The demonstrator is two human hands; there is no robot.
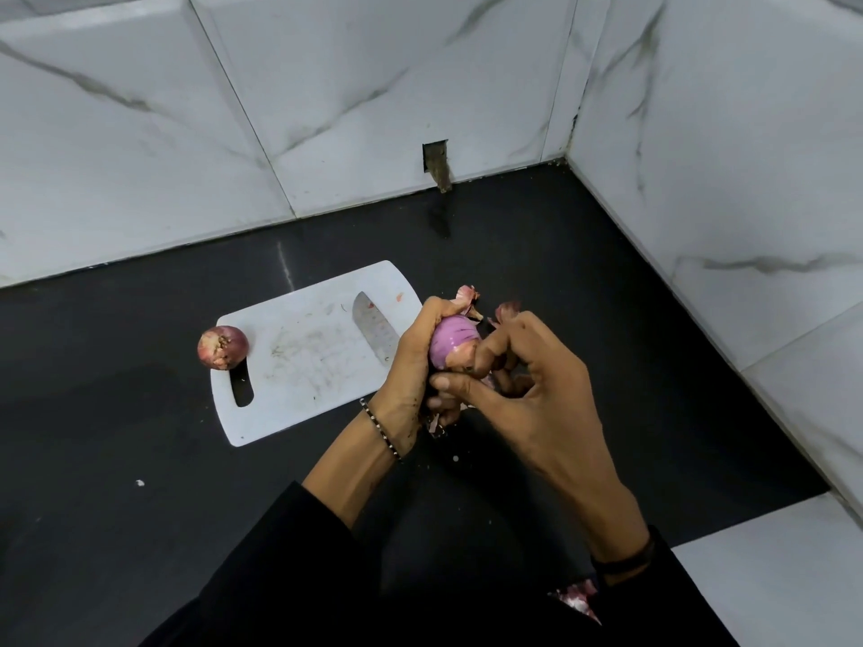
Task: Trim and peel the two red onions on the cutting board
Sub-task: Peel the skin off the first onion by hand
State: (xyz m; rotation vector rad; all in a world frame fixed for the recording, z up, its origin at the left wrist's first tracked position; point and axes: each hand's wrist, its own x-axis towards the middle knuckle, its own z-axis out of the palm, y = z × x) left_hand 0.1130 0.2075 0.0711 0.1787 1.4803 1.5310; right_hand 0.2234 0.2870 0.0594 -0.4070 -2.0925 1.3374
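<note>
A half-peeled red onion (449,342), shiny purple where its skin is off, is held just right of the white cutting board (299,366). My left hand (411,366) is shut around the onion from the left. My right hand (527,389) pinches dry skin on the onion's near side with thumb and fingers. A second red onion (222,346), with its skin on, rests at the board's left edge by the handle slot. A knife blade (373,331) lies on the board's right part, its handle hidden behind my left hand.
Loose onion skins (506,311) lie on the black counter (116,459) behind my hands, and more skin (579,600) shows near my right sleeve. White marble-tiled walls (327,109) close the counter at the back and right. A small dark opening (435,156) sits in the back wall.
</note>
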